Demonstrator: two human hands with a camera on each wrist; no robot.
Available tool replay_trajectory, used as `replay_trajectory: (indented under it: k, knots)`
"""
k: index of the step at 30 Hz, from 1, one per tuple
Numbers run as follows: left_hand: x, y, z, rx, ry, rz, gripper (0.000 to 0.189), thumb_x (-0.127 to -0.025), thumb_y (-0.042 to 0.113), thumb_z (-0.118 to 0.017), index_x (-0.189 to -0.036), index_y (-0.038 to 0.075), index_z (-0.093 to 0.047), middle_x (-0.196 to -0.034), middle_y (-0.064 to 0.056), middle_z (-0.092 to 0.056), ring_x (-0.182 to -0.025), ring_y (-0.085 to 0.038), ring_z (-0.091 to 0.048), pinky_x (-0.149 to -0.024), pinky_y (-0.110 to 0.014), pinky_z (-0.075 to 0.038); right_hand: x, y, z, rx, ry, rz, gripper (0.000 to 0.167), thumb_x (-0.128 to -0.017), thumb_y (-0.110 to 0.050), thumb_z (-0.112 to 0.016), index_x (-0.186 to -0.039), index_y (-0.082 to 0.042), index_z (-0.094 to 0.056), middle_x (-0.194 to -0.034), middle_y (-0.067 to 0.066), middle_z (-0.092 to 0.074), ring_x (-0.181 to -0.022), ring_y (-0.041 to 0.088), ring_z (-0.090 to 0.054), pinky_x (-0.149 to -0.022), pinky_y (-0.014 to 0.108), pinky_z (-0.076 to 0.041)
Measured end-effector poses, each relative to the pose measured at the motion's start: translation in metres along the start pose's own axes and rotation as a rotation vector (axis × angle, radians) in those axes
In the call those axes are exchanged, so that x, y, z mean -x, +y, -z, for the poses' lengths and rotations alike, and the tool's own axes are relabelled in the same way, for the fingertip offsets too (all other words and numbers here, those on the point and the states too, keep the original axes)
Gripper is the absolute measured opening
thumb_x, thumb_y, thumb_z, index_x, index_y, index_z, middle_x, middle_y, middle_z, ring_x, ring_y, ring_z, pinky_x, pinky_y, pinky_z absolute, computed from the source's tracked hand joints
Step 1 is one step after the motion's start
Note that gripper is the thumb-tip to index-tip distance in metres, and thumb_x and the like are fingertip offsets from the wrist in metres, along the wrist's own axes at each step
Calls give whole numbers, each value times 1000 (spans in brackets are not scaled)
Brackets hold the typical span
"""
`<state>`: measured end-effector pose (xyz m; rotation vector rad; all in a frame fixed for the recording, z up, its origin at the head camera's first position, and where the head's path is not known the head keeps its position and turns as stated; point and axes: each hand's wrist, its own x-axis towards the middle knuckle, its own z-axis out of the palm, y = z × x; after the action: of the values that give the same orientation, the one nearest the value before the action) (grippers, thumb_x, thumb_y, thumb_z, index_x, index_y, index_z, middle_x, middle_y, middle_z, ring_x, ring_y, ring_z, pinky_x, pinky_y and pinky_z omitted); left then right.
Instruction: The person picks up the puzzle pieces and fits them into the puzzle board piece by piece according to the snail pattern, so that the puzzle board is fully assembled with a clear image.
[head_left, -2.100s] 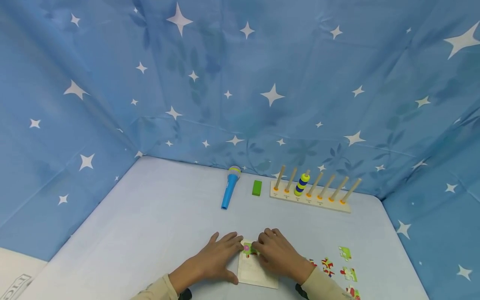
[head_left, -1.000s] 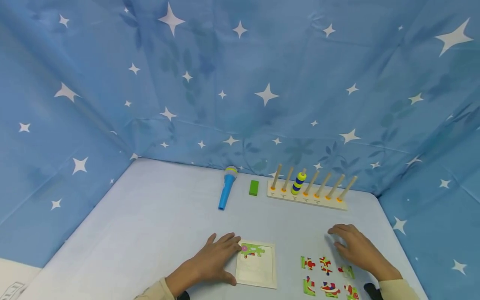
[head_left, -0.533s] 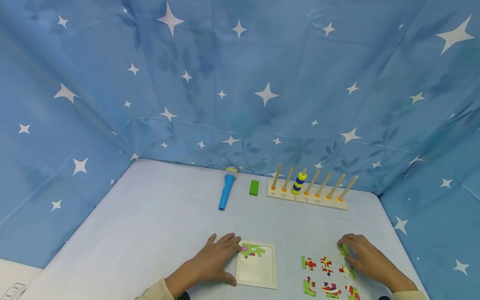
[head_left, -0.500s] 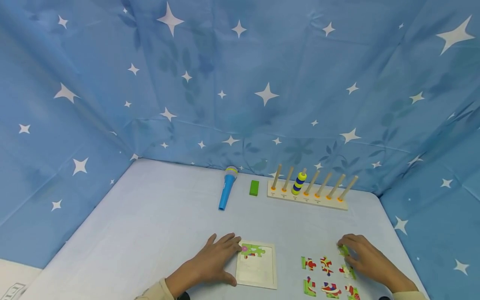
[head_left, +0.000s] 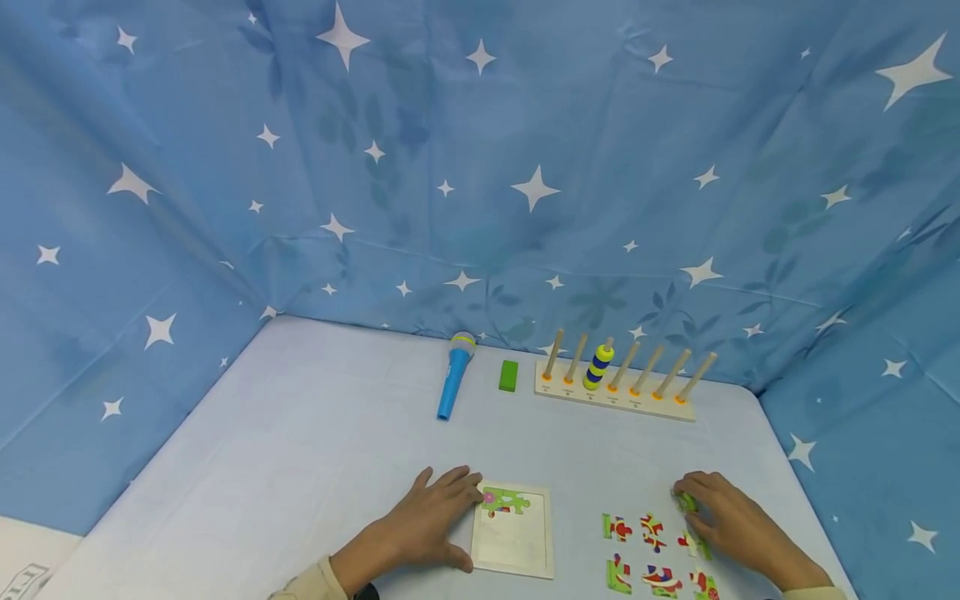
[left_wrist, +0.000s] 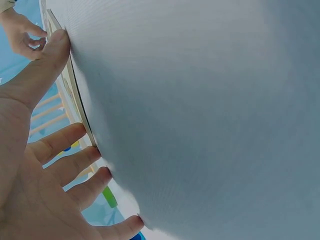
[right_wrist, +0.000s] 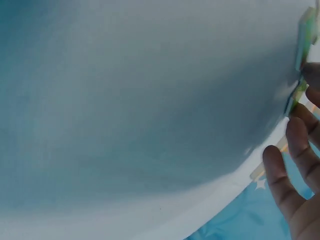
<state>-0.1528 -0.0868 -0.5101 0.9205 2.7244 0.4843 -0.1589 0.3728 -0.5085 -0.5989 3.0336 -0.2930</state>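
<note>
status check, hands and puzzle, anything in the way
Left hand touching left edge of tray; right hand pinching green piece. Tray filled only at upper left. Loose pieces between right hand and tray.

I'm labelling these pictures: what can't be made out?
Head view: part of the green piece, behind the right hand.
Head view: lettering on the peg board, too small to read.
Left wrist view: inside of the puzzle frame, nearly edge-on, partly behind the left hand.
Right wrist view: part of the right hand, cut off by the edge.
</note>
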Motion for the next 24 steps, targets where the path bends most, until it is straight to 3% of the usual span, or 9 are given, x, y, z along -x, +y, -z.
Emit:
replay_trajectory:
  k: [8,12,18,24]
  knots:
    - [1,-3,-1,-12,-6,3,89,-67,58,-88,-142,20,-58,-158,-1,-44,-150,-25,-33,-113,-69,-29,-12,-21,5,25,18,50,32,-83,-14,-83,-113,-12,-72,-113,2,-65,-101,24,-64,-85,46,-57]
    - [1,-3,0,-4,-10,8,89,-67,57,-88,-142,20,-58,-159,-1,-44,-150,-25,-32,-113,-69,-28,-30,-57,7,23,28,117,30,-83,-15,-82,-112,-10,-73,-111,4,-66,-99,24,-65,-82,45,-57]
    - [1,-2,-1,-17,-7,-2,90,-68,58,-88,-144,19,-56,-159,-1,-43,-151,-25,-32,-113,-69,-28,-57,-116,-7,56,50,311,29,-85,-21,-82,-111,-13,-74,-108,2,-66,-95,18,-63,-79,41,-56]
    - [-1,-2,-2,-23,-9,-6,90,-69,58,-87,-144,20,-56,-159,0,-43,-151,-23,-31,-114,-68,-29,-71,-154,-24,67,106,442,22,-86,-21,-80,-105,-15,-73,-102,-1,-65,-89,14,-59,-73,35,-51]
